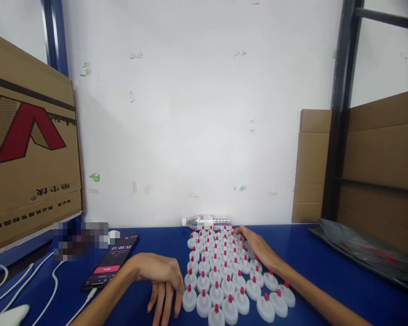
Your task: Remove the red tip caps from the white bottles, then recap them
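White wall (pixel 190 136) behind, blue bench (pixel 302 253) up against it. Red-tipped white caps (pixel 215 274) stand tips up, packed in rough rows mid-bench, from near the far edge toward the near edge; the right flank is looser. Step in hand looks like squaring up the block, one hand per flank. Next move probably calls for light, even side pressure; they look easy to tip.

Left hand (pixel 161 271): wrist bent, fingers loosely curled toward the near edge, grasping nothing visible, just beside the left flank. Right hand (pixel 255 244): reaches from the near right corner along the right flank, fingers extended, no grip visible; fingertips at the far-end caps, contact unclear.
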Demonstrator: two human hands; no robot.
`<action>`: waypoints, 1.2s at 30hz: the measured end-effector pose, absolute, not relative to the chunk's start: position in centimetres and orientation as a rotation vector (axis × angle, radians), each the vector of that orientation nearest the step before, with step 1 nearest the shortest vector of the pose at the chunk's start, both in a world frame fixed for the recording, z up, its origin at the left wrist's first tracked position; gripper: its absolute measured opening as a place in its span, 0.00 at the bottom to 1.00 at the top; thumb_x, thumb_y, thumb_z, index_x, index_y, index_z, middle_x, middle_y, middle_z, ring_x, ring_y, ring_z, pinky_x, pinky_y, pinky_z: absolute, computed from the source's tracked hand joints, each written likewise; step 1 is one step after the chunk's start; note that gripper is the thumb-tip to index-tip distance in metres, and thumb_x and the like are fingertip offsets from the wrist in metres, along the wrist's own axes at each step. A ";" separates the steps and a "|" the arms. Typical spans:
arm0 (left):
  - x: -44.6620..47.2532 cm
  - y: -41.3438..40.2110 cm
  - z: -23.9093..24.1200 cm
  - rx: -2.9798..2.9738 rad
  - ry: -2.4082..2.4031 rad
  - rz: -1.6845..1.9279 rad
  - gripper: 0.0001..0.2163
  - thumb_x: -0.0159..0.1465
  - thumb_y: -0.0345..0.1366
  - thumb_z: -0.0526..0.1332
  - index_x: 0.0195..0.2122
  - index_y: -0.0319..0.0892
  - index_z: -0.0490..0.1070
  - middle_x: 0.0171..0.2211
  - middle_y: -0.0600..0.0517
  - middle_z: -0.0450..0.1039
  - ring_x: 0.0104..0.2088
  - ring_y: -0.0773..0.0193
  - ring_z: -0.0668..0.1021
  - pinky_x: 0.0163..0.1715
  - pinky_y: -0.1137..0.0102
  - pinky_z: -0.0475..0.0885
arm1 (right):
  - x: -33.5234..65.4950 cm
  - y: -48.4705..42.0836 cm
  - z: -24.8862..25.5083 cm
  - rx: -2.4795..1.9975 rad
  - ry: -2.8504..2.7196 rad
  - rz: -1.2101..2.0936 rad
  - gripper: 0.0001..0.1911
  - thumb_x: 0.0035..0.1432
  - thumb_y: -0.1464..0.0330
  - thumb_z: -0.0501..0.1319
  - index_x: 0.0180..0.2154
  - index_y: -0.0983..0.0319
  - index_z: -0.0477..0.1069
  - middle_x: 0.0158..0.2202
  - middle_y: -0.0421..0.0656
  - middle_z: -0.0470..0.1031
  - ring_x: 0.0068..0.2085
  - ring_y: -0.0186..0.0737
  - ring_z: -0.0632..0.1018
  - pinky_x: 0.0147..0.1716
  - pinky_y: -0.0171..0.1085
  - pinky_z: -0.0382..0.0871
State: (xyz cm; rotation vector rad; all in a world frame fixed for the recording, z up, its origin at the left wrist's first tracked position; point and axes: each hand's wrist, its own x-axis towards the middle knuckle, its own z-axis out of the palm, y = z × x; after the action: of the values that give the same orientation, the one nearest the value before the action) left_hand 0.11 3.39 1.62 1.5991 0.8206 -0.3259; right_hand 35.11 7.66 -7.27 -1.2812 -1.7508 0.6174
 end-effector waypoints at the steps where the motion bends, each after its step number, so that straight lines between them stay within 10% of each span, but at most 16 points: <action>1: 0.1 3.5 1.3 1.598 0.827 -0.337 0.14 0.64 0.34 0.55 0.30 0.40 0.81 0.26 0.47 0.82 0.24 0.59 0.83 0.20 0.72 0.74 | 35.1 7.7 -7.3 -1.281 -1.753 0.619 0.37 0.66 0.40 0.41 0.50 0.56 0.76 0.55 0.46 0.77 0.58 0.55 0.73 0.63 0.51 0.58; 18: -0.2 3.2 1.6 1.565 0.806 -0.316 0.23 0.67 0.58 0.58 0.32 0.41 0.78 0.25 0.47 0.82 0.20 0.63 0.81 0.18 0.74 0.72 | 35.2 7.8 -7.3 -1.264 -1.732 0.654 0.36 0.66 0.40 0.42 0.50 0.55 0.77 0.55 0.44 0.77 0.59 0.56 0.72 0.64 0.51 0.56; 26: -0.8 6.4 -2.7 1.547 1.305 0.456 0.20 0.64 0.55 0.58 0.32 0.40 0.70 0.22 0.44 0.79 0.19 0.57 0.79 0.18 0.69 0.73 | 35.3 7.9 -7.5 -1.212 -1.698 0.719 0.35 0.64 0.38 0.44 0.49 0.53 0.78 0.54 0.43 0.78 0.59 0.56 0.72 0.64 0.52 0.55; 32: 1.6 6.7 -4.0 1.554 1.201 0.925 0.28 0.65 0.54 0.54 0.63 0.47 0.56 0.60 0.41 0.69 0.52 0.54 0.78 0.47 0.63 0.75 | 35.5 8.8 -8.1 -1.151 -1.579 0.837 0.38 0.61 0.35 0.47 0.50 0.55 0.77 0.57 0.45 0.76 0.61 0.55 0.71 0.66 0.51 0.52; 36: 2.2 6.4 -4.6 1.538 1.072 0.974 0.35 0.63 0.57 0.55 0.66 0.45 0.51 0.61 0.39 0.66 0.61 0.49 0.71 0.56 0.59 0.68 | 36.2 9.9 -7.8 -1.122 -1.438 0.963 0.48 0.57 0.31 0.39 0.55 0.57 0.73 0.58 0.50 0.74 0.63 0.55 0.71 0.66 0.53 0.54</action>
State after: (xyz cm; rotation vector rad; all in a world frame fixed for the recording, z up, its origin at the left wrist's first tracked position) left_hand 2.22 6.42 -4.61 1.5381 1.0722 0.9740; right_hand 36.16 9.94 -7.79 -1.1221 -1.4383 0.9626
